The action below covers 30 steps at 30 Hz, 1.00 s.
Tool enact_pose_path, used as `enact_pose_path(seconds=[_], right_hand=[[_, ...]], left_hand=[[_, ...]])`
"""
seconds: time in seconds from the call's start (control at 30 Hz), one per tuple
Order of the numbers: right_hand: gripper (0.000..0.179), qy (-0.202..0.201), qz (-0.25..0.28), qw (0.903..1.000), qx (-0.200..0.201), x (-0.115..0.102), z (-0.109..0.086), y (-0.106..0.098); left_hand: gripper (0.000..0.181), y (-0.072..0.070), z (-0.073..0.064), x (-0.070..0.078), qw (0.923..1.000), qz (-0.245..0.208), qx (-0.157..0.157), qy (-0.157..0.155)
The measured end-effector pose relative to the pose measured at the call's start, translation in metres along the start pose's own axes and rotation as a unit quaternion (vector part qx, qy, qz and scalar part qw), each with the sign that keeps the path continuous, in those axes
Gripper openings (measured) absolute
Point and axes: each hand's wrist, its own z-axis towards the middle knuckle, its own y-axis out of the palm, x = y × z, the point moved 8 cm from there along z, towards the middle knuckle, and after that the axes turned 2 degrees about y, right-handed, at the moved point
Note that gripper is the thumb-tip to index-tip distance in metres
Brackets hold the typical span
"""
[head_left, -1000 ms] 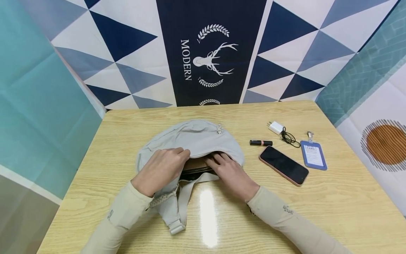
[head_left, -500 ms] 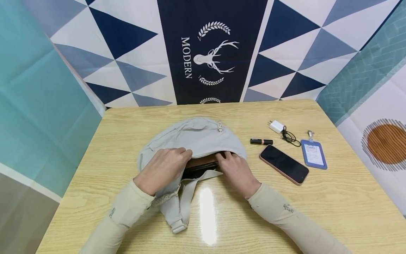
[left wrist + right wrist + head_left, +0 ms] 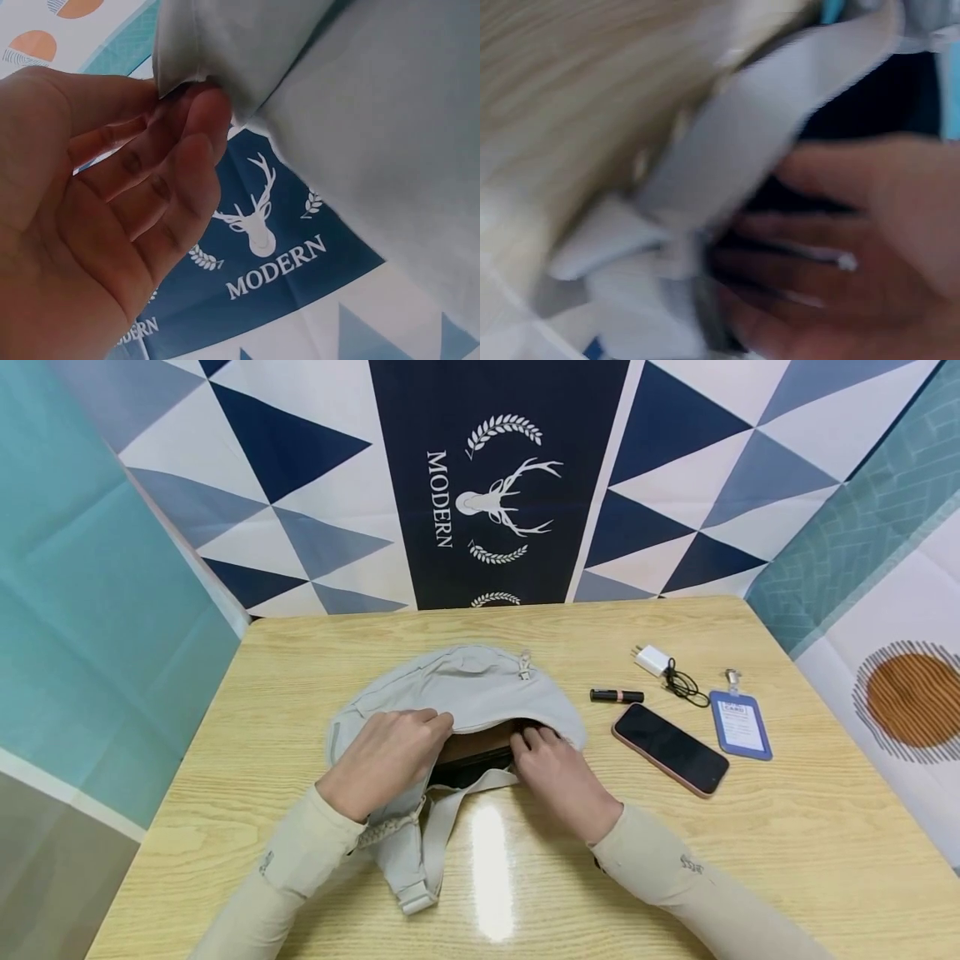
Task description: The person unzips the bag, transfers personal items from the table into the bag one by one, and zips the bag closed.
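Observation:
A pale grey waist bag [image 3: 480,681] lies on the table in the head view, its zipped mouth parted toward me. My left hand [image 3: 393,752] pinches the upper edge of that mouth between thumb and fingers and lifts it; the left wrist view shows this hand [image 3: 142,165] at the fabric's edge. Inside the opening, a brown and black lining or content shows. My right hand [image 3: 558,768] reaches into the right end of the mouth. Its fingertips are hidden there, and the right wrist view of this hand [image 3: 855,255] is blurred, so whether it grips anything is unclear.
Right of the bag lie a black lipstick-like tube [image 3: 617,696], a phone [image 3: 671,750], a white charger plug [image 3: 652,660] with a black cable [image 3: 682,683], and a blue card holder [image 3: 741,724]. The bag's strap [image 3: 438,839] trails toward me on the wooden table [image 3: 225,710].
My right hand has shifted slightly right along the bag's mouth, its fingers still inside. The left hand keeps its pinch on the edge, almost in place.

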Motion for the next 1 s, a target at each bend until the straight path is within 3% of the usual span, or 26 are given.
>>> enact_pose_path(seconds=[0.1,0.2,0.4,0.67,0.87,1.0], right_hand=[[0.033,-0.057,0.0,0.9983,-0.015,-0.015,-0.004,-0.003],[0.044,-0.083,0.013,0.9956,-0.042,-0.025,-0.007,-0.004],[0.054,-0.072,0.062,0.992,-0.083,-0.027,-0.012,0.002],[0.06,-0.072,0.09,0.9856,-0.123,-0.026,-0.015,0.011],[0.063,-0.097,0.069,0.9852,-0.123,-0.029,-0.016,0.004],[0.062,-0.098,0.092,0.9844,-0.114,-0.027,-0.017,-0.01]], left_hand=[[0.026,-0.001,0.0,-0.003,0.9999,-0.005,0.01,-0.01],[0.022,-0.002,0.001,-0.007,0.9995,-0.012,0.018,-0.022],[0.016,-0.002,0.001,-0.017,0.9986,-0.011,0.019,-0.048],[0.012,0.001,-0.002,-0.03,0.9964,-0.026,0.03,-0.075],[0.015,0.002,-0.001,-0.035,0.996,-0.029,0.025,-0.08],[0.015,0.004,-0.001,-0.037,0.9955,-0.037,0.016,-0.085]])
